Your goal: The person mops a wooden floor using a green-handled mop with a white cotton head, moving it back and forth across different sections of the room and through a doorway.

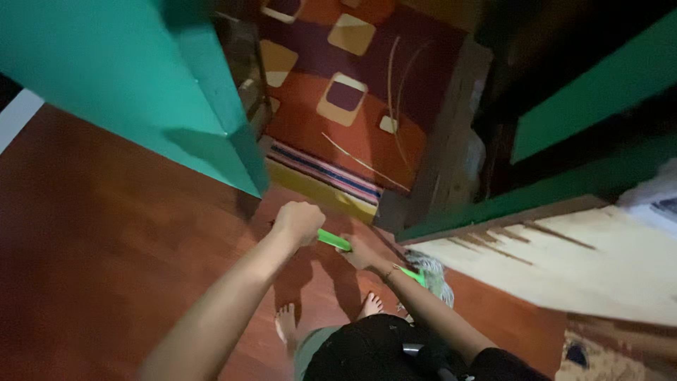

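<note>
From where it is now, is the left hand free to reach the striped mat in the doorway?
Probably not as things stand: the left hand is gripping the green mop handle, as is the right hand, and the striped mat lies well beyond it. Nothing else blocks the way.

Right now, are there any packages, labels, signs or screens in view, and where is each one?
None show in this view. Both hands, left and right, grip a bright green mop handle over a red-brown floor, near a teal door and a patterned rug.
</note>
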